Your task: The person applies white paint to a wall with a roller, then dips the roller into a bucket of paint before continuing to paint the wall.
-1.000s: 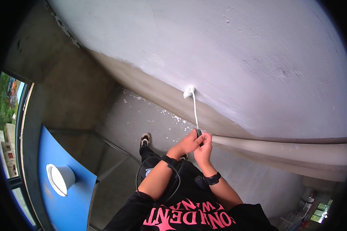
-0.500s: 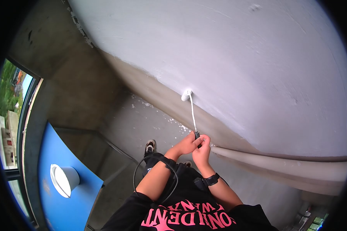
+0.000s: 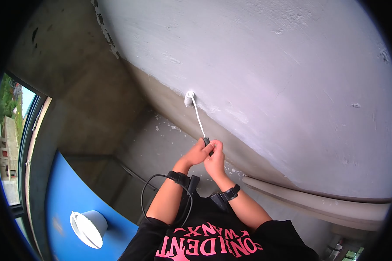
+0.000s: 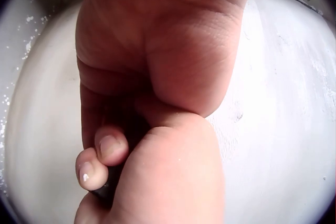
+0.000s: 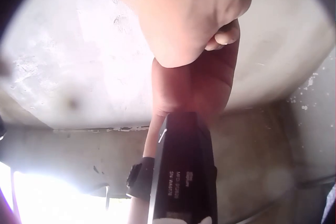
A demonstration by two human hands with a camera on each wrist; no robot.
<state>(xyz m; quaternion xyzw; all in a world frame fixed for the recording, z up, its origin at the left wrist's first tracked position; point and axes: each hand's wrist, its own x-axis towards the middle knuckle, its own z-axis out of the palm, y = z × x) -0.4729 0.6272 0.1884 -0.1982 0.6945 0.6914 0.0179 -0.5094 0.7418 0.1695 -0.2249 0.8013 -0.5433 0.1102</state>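
Observation:
A paint roller (image 3: 189, 99) with a white sleeve lies against the wall (image 3: 265, 87), right where the white paint meets the brownish lower strip. Its white wire frame (image 3: 197, 115) runs down to a dark handle (image 3: 207, 141). Both of my hands grip that handle close together. My left hand (image 3: 196, 153) curls round it from the left, and my right hand (image 3: 214, 161) holds it from the right. In the left wrist view, curled fingertips (image 4: 110, 148) lie by a dark bit of the handle (image 4: 105, 191). Most of the handle is hidden by the hands.
A white bucket (image 3: 91, 226) stands on a blue board (image 3: 69, 182) at the left, beside a window (image 3: 15, 139). Pale pipes (image 3: 318, 201) run along the wall base at the right. White specks dot the grey floor (image 3: 139, 143). A cable (image 3: 144, 195) loops by my left forearm.
The roller has moved left along the wall's paint edge, with both hands following on the handle. The head view has turned, so bucket and window frame sit further right in it.

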